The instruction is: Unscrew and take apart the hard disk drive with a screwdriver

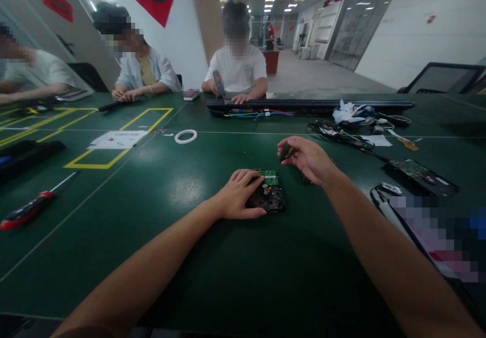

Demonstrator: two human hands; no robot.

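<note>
An opened black electronic device lies on the green table, its green circuit board exposed along the far side. My left hand rests over its left part, thumb along the near edge and index finger across the top, gripping it in place. Between the fingers of my right hand is a small screwdriver with a black and yellow handle. Its thin shaft points down at the board's right end; whether the tip touches is too small to tell. Behind my right hand a dark flat part is partly hidden.
At left lies a red and black screwdriver; a white ring lies farther back. A long black panel crosses the far side, with cables before it. Another opened device lies right. Several people sit opposite.
</note>
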